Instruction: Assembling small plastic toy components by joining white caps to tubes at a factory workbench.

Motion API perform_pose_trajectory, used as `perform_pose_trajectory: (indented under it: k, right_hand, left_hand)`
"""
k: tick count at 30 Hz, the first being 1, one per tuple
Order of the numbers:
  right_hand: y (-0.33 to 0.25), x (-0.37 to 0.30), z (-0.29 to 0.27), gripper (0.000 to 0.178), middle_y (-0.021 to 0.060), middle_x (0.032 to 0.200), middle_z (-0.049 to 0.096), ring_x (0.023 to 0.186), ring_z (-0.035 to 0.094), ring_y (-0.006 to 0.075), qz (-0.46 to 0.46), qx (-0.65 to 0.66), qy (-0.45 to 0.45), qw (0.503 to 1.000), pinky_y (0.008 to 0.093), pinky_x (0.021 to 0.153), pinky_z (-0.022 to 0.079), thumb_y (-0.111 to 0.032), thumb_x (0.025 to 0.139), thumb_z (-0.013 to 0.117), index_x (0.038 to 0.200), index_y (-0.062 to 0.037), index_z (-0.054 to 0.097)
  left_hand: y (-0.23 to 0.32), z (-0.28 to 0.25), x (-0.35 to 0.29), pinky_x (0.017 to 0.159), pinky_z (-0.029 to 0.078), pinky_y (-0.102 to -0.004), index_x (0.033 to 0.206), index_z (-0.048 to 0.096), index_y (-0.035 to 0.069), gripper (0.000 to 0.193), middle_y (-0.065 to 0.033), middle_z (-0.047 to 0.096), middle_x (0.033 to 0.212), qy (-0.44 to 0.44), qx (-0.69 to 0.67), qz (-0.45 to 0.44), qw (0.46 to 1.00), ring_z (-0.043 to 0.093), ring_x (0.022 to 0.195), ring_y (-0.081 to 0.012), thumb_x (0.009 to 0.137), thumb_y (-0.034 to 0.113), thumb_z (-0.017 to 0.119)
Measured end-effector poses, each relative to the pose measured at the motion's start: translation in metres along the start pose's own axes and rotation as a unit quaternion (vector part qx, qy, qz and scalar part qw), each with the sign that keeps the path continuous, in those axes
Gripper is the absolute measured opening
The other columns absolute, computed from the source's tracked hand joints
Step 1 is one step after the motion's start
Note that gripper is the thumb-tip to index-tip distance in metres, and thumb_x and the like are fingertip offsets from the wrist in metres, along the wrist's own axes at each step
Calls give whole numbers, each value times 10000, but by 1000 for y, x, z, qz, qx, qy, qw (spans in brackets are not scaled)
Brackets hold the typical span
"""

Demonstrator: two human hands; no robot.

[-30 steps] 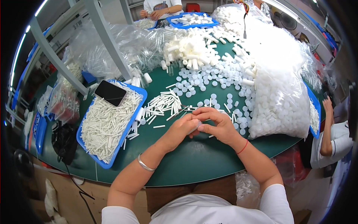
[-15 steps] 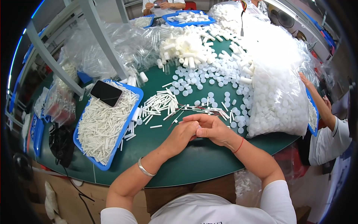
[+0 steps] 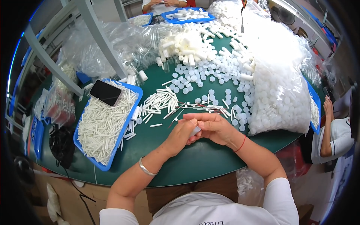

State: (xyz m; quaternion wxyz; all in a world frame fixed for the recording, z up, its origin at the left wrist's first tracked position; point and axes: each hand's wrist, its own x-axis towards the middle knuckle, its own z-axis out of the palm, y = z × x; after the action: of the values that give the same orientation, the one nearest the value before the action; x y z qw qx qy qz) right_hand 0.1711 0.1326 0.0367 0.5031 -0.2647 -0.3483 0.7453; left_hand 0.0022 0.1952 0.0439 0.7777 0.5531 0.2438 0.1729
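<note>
My left hand (image 3: 180, 135) and my right hand (image 3: 217, 129) meet over the near middle of the green table. Both are closed around a small whitish translucent piece (image 3: 195, 131), pressed between the fingers and thumbs. Most of it is hidden, so I cannot make out its full shape. Just beyond my fingertips lie thin dark-red and white sticks (image 3: 202, 108). A heap of short white rods (image 3: 162, 102) lies to their left, and round translucent white caps (image 3: 213, 92) are scattered farther off.
At left a blue tray (image 3: 108, 165) holds white rods, with a phone (image 3: 105, 92) on top. A big clear bag (image 3: 279, 108) of caps stands at right. Thick white cylinders (image 3: 185, 48) and grey metal posts (image 3: 101, 41) stand farther back. A co-worker's arm (image 3: 327, 127) is at far right.
My hands have shifted slightly around the whitish piece, and more of it shows between them. The co-worker's arm at right has drawn back from the tray there.
</note>
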Motion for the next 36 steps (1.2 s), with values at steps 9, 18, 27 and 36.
perform_pose_trajectory:
  k: [9, 18, 27, 36]
  right_hand:
    - [2, 9, -1, 538, 99, 1181, 587, 981, 591, 145, -39, -52, 26, 998, 321, 857, 490, -265, 955, 557, 1409, -28, 391]
    - [-12, -15, 38, 715, 196, 1282, 501, 1144, 534, 326, -255, -643, 54, 720, 369, 966, 441, -134, 720, 779, 1321, 9, 418]
    - [13, -104, 67, 721, 166, 1067, 571, 931, 571, 335, -315, -698, 134, 629, 395, 833, 474, -124, 595, 766, 1242, 11, 479]
    - [111, -276, 66, 595, 118, 1074, 548, 977, 539, 190, -73, -521, 483, 700, 315, 882, 428, -196, 698, 695, 1217, 10, 489]
  left_hand:
    - [3, -2, 7, 460, 299, -245, 750, 457, 90, 428, -8, 401, 584, -7, -136, -43, 990, 398, 509, -129, 985, 418, 313]
    - [2, 1, 6, 657, 481, -358, 890, 520, 65, 446, -58, 500, 652, -35, -246, -9, 969, 530, 641, -220, 1002, 363, 207]
    - [-34, 74, -37, 725, 496, -349, 933, 543, 36, 596, -102, 592, 756, -178, -258, -109, 943, 596, 733, -213, 1006, 521, 204]
    - [2, 31, -52, 697, 473, -253, 1099, 585, 3, 292, -93, 640, 926, 63, 154, 34, 985, 578, 737, -119, 968, 245, 488]
